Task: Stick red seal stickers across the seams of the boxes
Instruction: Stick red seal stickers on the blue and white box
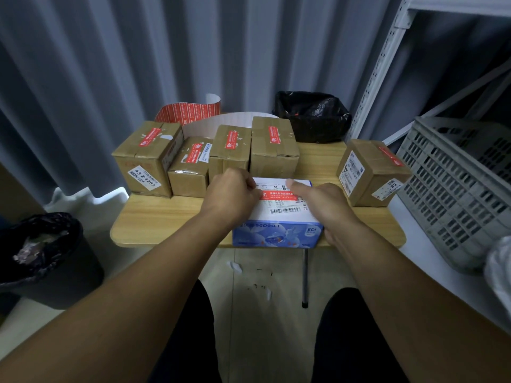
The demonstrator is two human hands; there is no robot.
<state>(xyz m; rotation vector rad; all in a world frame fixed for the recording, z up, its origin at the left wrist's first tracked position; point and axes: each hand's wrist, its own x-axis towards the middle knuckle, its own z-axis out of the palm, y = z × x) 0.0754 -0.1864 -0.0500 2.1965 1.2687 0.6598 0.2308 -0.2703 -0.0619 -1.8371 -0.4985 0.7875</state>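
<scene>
We see a pale wooden counter (154, 217) at the centre, on a thin metal leg (305, 277) toward 6 o'clock. At 8 o'clock a dark bin (55, 272) lined with a black bag stands on the floor. Just past 12 o'clock, behind the counter, sits another black bag (312, 114). A grey slotted crate (456, 183) lies at 3 o'clock, below a white perforated shelf upright (381, 73). A grey curtain (138, 51) fills the back. White paper bits (235, 266) dot the floor.
</scene>
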